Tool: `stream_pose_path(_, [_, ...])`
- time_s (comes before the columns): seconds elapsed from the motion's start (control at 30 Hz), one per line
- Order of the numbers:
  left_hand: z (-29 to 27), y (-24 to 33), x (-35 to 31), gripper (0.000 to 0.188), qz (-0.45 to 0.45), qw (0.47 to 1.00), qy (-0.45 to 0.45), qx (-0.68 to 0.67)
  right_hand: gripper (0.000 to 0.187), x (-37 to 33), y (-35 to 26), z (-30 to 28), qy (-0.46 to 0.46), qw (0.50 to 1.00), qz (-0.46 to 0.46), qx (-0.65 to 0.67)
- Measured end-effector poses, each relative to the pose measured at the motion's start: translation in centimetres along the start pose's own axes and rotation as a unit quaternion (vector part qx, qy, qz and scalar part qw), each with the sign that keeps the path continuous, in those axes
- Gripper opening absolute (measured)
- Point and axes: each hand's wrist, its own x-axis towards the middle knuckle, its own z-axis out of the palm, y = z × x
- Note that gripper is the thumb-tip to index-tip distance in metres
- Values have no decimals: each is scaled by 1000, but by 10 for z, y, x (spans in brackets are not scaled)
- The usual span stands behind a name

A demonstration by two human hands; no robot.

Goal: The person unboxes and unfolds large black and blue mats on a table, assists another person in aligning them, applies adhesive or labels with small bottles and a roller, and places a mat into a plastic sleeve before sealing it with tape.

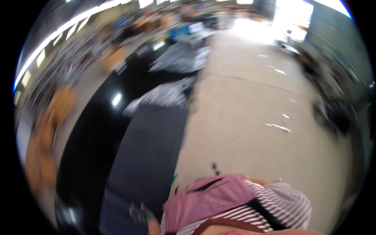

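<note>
At the lower edge, my left hand (143, 215) shows as a smeared greyish shape, perhaps gloved, with bare skin beside it. It is over or on a long dark grey sheet of cloth-like material (150, 145); contact cannot be made out. Motion blur hides how its fingers are set. Bare skin of my right arm (257, 181) shows past a striped sleeve, but the right hand itself does not appear. Crumpled clear plastic film (162, 96) lies at the sheet's far end.
A long glossy black table (98, 121) carries the sheet and another heap of plastic film (180, 58). Brown boxes (47, 133) stand at left. Pale floor (243, 105) with white scraps (279, 127) runs along the right. A dark blurred object (337, 113) stands at far right.
</note>
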Motion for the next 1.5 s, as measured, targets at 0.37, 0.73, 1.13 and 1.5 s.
stream_pose_path(0.37, [8,-1,-34,61,-223,929,-295,-8,18,11,-3,-70,70,986,86,127])
stream_pose_path(0.73, [-24,-27,-23,80,-143,878,-432,-149,18,9,-22,-106,66,991,63,96])
stream_pose_path(1.13, [-109,-96,-65,53,16,895,-445,-30,18,-5,-12,-104,59,990,72,103])
stream_pose_path(1.5, [-137,-180,267,25,-19,951,-267,156,18,0,-12,-89,71,985,67,140])
